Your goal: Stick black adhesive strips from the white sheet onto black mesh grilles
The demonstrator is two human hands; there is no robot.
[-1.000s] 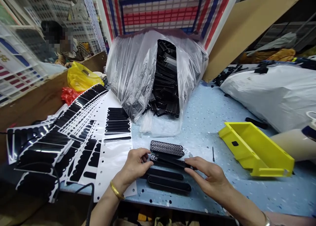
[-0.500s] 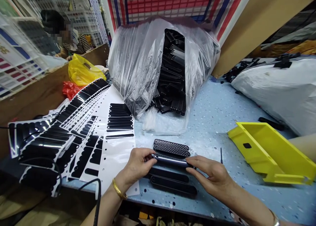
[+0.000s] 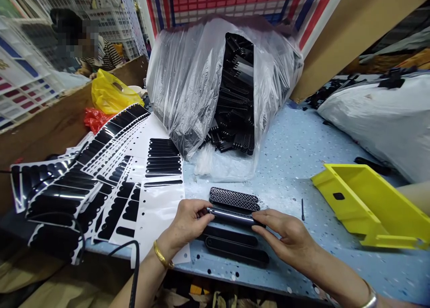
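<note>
My left hand point(image 3: 190, 222) pinches the left end of a long black strip-shaped piece point(image 3: 231, 216), which has rounded ends and a bright line of glare along it. Its right end is between the thumb and fingers of my right hand point(image 3: 285, 232). Just behind it lie dark pieces with a diamond lattice pattern point(image 3: 234, 198). In front, nearer the table edge, rest smooth black long pieces point(image 3: 237, 252), side by side. What the underside of the held piece looks like is hidden.
Sheets of black stickers point(image 3: 67, 200) spread over the left side, with a black cable point(image 3: 136, 258) in front. A plastic bag point(image 3: 188, 88) full of black parts stands at the back. A yellow bin point(image 3: 372, 209) sits at right. Another person point(image 3: 107, 54) is at far left.
Both hands keep hold of the black strip-shaped piece in nearly the same place. The glare along it has shifted slightly, and the whole view has moved a little.
</note>
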